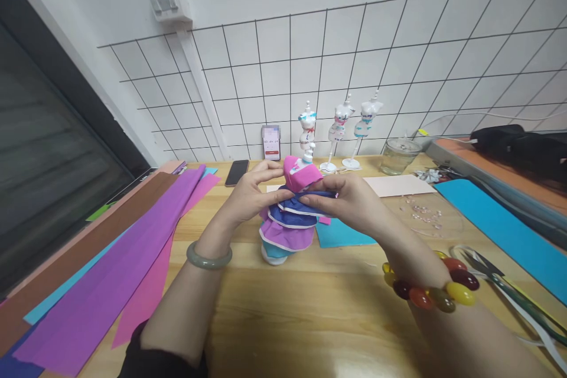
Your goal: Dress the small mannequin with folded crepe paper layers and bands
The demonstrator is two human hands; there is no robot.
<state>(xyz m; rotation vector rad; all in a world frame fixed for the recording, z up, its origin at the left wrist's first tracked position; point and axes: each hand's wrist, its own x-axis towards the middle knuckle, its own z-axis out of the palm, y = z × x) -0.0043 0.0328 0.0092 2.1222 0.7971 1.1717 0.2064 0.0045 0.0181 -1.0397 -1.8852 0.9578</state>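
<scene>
A small dress form stands tilted on the table, wearing a pink bodice and a tiered skirt. Its lower tiers are a purple ruffle and a light-blue layer, edged in white. My left hand closes around the form's left side, thumb on the waist and fingers up by the bodice. At the waist's right side, my right hand pinches the top dark-blue ruffle between thumb and fingers. The right fingertips are partly hidden behind the fabric or paper.
Long strips, including a purple strip, lie at left. Three bare dress forms, two phones and a glass jar stand or lie at the back. At right are scissors, a blue sheet and pink beads.
</scene>
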